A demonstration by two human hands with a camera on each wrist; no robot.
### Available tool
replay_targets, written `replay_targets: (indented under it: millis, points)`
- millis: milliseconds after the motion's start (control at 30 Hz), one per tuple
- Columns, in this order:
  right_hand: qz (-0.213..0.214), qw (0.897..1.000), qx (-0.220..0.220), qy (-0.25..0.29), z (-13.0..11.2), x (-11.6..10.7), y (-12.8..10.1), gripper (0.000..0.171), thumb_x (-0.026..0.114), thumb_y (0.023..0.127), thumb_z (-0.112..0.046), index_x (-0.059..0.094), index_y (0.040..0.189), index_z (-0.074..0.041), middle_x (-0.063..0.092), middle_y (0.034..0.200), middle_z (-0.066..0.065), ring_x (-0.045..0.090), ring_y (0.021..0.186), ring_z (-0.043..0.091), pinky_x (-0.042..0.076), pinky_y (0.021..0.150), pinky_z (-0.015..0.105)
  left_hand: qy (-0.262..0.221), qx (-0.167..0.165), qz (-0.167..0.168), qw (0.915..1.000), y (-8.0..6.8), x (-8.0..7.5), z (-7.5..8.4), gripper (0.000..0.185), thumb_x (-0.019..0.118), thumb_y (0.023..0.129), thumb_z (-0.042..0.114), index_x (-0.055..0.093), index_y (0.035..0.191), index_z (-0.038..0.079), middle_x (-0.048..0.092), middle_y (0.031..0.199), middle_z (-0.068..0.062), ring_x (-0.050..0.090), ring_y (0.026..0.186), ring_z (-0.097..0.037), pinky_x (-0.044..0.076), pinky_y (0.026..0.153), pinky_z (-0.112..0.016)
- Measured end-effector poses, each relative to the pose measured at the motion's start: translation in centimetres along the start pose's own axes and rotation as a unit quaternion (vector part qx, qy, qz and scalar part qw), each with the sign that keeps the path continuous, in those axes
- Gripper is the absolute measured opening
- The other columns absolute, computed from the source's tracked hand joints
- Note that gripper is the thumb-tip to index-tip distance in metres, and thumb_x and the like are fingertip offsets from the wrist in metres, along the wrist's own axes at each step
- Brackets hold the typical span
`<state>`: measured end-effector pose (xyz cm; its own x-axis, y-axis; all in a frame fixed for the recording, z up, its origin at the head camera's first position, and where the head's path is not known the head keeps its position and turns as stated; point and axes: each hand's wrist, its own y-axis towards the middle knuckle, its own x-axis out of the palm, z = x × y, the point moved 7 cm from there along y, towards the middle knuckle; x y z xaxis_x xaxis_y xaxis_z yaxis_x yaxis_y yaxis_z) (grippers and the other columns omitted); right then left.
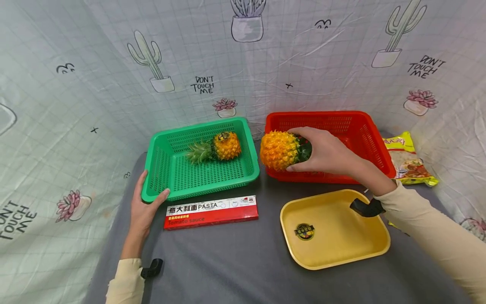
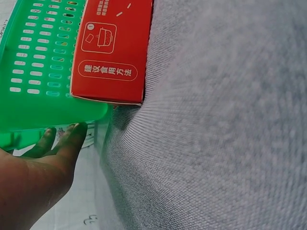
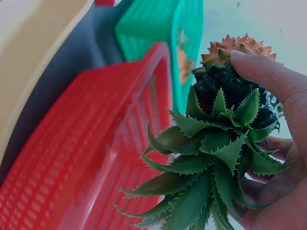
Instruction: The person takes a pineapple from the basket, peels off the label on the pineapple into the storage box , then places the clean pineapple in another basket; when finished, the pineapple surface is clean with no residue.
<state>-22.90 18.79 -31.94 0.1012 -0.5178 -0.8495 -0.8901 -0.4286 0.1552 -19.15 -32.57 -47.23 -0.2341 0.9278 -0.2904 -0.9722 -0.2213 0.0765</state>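
Note:
My right hand (image 1: pixel 322 152) grips a pineapple (image 1: pixel 280 150) near its dark lower part, in the air over the left edge of the red basket (image 1: pixel 330 177). In the right wrist view its spiky green leaves (image 3: pixel 211 163) stick out beneath the palm, and the thumb lies across the dark band. A second, smaller pineapple (image 1: pixel 228 145) lies on its side inside the green basket (image 1: pixel 201 194), leaves to the left. At that basket's front left corner, my left hand (image 1: pixel 146 207) holds the rim, thumb in front and fingers along the left side.
A red and white pasta box (image 1: pixel 211 212) lies just in front of the green basket. Nearer, on the right, stands a yellow tray (image 1: pixel 334 240) with a round sticker, under the right forearm. A noodle packet (image 1: pixel 408 160) lies right of the red basket. Patterned cloth (image 1: pixel 281 63) hangs behind.

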Motion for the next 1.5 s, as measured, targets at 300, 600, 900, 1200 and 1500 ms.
replay_targets:
  millis: [300, 600, 900, 1200, 1500]
  points:
    - [-0.027, 0.999, 0.033, -0.012, 3.6, -0.7, 1.8, 0.094, 0.097, 0.076, -0.04, 0.052, 0.151, -0.007, 0.06, 0.14, 0.012, 0.057, 0.12, 0.031, 0.054, 0.097, 0.058, 0.003, 0.0, -0.005, 1.0, 0.3, 0.1, -0.2, 0.095, 0.083, 0.094, 0.023, 0.026, 0.167, 0.045, 0.021, 0.172, 0.008, 0.027, 0.154, -0.026, 0.032, 0.115, -0.053]
    - [-0.05, 0.997, 0.054, -0.016, 6.4, -0.4, 4.3, 0.091, 0.096, 0.078, -0.04, 0.052, 0.151, -0.007, 0.06, 0.139, 0.014, 0.057, 0.12, 0.033, 0.051, 0.101, 0.058, -0.002, 0.0, 0.0, 1.0, 0.0, -0.1, -0.1, 0.094, 0.082, 0.095, 0.021, 0.027, 0.167, 0.044, 0.025, 0.171, 0.004, 0.032, 0.151, -0.026, 0.038, 0.109, -0.038]
    - [-0.062, 0.997, 0.045, -0.015, 8.5, 0.7, 6.6, 0.089, 0.097, 0.077, -0.039, 0.054, 0.148, -0.004, 0.061, 0.136, 0.016, 0.057, 0.118, 0.033, 0.05, 0.104, 0.056, -0.003, -0.002, 0.0, 1.0, 0.0, -0.1, -0.1, 0.096, 0.083, 0.094, 0.023, 0.025, 0.167, 0.044, 0.019, 0.173, 0.008, 0.024, 0.155, -0.026, 0.029, 0.115, -0.058]
    - [-0.078, 0.995, 0.065, -0.017, 10.8, 1.6, 8.0, 0.089, 0.095, 0.08, -0.034, 0.052, 0.15, -0.001, 0.06, 0.137, 0.019, 0.056, 0.119, 0.037, 0.048, 0.104, 0.059, -0.004, 0.001, 0.001, 1.0, 0.4, -0.1, 0.1, 0.094, 0.083, 0.095, 0.022, 0.027, 0.167, 0.046, 0.023, 0.171, 0.008, 0.03, 0.151, -0.024, 0.035, 0.112, -0.046]
    - [-0.099, 0.992, 0.084, -0.005, 12.7, 3.2, 9.1, 0.088, 0.095, 0.079, -0.027, 0.05, 0.15, 0.0, 0.057, 0.14, 0.022, 0.053, 0.124, 0.04, 0.046, 0.107, 0.06, 0.014, 0.002, 0.003, 0.9999, 0.0, 0.0, -0.1, 0.095, 0.083, 0.094, 0.025, 0.026, 0.167, 0.045, 0.018, 0.173, 0.009, 0.02, 0.156, -0.027, 0.026, 0.117, -0.063]
